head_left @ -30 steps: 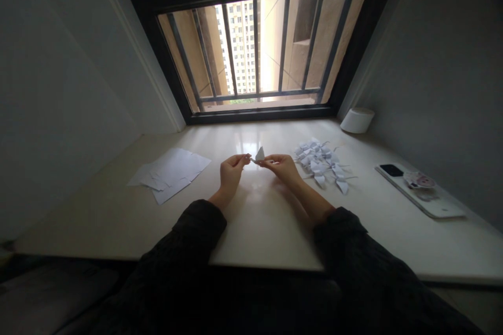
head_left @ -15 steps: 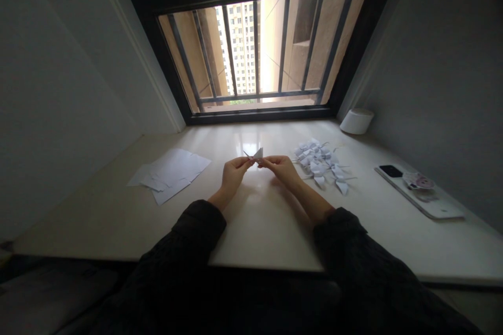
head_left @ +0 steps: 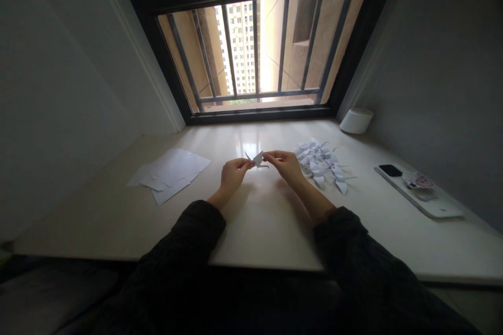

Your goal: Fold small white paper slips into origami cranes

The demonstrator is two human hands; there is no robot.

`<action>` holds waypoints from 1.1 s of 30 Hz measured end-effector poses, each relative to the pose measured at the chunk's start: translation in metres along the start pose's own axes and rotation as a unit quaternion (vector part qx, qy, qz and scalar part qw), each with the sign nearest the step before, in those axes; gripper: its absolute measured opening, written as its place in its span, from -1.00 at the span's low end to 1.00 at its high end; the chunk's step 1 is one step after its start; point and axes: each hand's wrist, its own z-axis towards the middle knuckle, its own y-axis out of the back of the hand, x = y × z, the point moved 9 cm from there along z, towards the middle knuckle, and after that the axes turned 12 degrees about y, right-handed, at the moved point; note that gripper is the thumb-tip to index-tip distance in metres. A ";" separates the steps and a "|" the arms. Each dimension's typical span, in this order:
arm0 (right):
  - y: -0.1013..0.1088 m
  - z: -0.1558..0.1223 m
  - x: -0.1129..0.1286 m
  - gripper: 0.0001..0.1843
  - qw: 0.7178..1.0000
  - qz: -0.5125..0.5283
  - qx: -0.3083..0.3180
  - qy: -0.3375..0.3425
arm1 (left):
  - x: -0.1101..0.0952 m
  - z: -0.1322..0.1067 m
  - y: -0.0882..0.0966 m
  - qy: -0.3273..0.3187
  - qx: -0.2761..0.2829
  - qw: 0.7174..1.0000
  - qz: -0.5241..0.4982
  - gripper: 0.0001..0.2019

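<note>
A small folded white paper figure (head_left: 258, 159) hangs between both hands just above the pale table (head_left: 259, 220). My left hand (head_left: 232, 175) pinches its left side with thumb and forefinger. My right hand (head_left: 287, 165) pinches its right side, fingers closed on the paper. Thin points stick out from the figure to the left and lower right. Dark sleeves cover both forearms.
A heap of several folded white paper figures (head_left: 320, 163) lies right of my right hand. Loose white sheets (head_left: 170, 173) lie at the left. A phone with a round sticker (head_left: 419, 190) rests at the right, a white round container (head_left: 356, 120) by the barred window (head_left: 259, 52).
The paper figure has been pulled open and turned; thin points now stick out at its sides. Both hands stay in nearly the same place, the right one slightly raised.
</note>
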 end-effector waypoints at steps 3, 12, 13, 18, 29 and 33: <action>0.002 0.001 0.000 -0.73 0.999 -0.049 -0.001 0.016 | -0.001 -0.001 -0.001 -0.005 0.004 1.000 0.011 -0.75; -0.010 -0.004 0.017 -0.84 0.980 -0.173 0.063 0.078 | -0.011 -0.003 0.009 -0.030 -0.061 0.995 0.066 -0.79; -0.008 -0.005 0.019 -0.83 0.977 -0.188 0.051 0.081 | -0.012 -0.004 0.011 -0.026 -0.072 0.996 0.054 -0.75; 0.003 -0.011 0.036 -0.79 0.961 -0.247 -0.034 0.116 | -0.022 -0.015 0.006 -0.042 -0.073 0.994 0.072 -0.72; -0.004 -0.017 0.046 -0.87 0.954 -0.239 -0.032 0.178 | -0.026 -0.023 -0.002 -0.010 -0.063 0.996 0.061 -0.71; -0.003 -0.017 0.047 -0.83 0.964 -0.197 -0.040 0.176 | -0.027 -0.023 0.002 -0.021 -0.090 0.992 0.081 -0.68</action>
